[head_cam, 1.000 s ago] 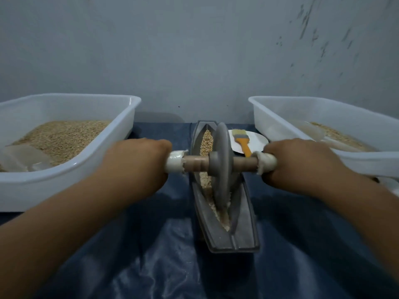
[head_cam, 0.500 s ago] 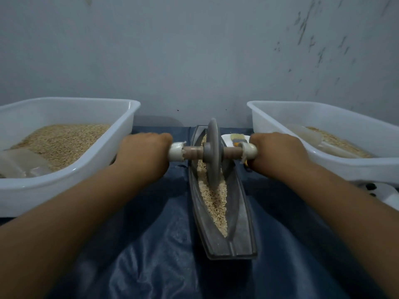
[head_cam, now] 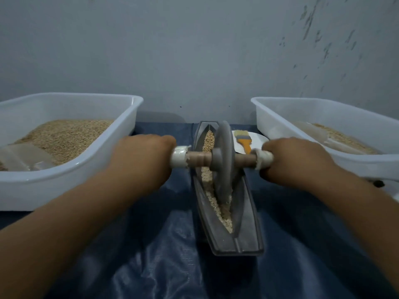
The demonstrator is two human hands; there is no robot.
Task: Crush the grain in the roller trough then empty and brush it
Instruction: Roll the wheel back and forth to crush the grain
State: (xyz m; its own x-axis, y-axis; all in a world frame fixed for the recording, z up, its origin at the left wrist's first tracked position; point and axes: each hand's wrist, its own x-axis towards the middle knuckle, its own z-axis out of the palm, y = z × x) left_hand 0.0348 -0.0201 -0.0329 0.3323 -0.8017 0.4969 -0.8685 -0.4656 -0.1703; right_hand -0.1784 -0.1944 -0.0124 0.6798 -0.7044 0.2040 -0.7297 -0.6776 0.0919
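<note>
A grey boat-shaped trough (head_cam: 248, 229) lies lengthwise on the dark blue cloth, with pale grain (head_cam: 218, 201) along its groove. A grey roller wheel (head_cam: 223, 160) stands in the groove about midway, on a wooden axle (head_cam: 199, 158) with white-wrapped ends. My left hand (head_cam: 140, 160) grips the left end of the axle and my right hand (head_cam: 295, 160) grips the right end. An orange-handled brush (head_cam: 244, 140) lies on a white plate (head_cam: 258, 140) behind the right end of the axle.
A white tub (head_cam: 71, 171) holding grain and a clear scoop stands on the left. Another white tub (head_cam: 354, 162) with grain stands on the right. A grey wall rises close behind. Dark blue cloth (head_cam: 164, 266) covers the table.
The roller went to the trough's far end half a second ago and has now rolled back toward me to the middle. Both hands kept their grip on the axle.
</note>
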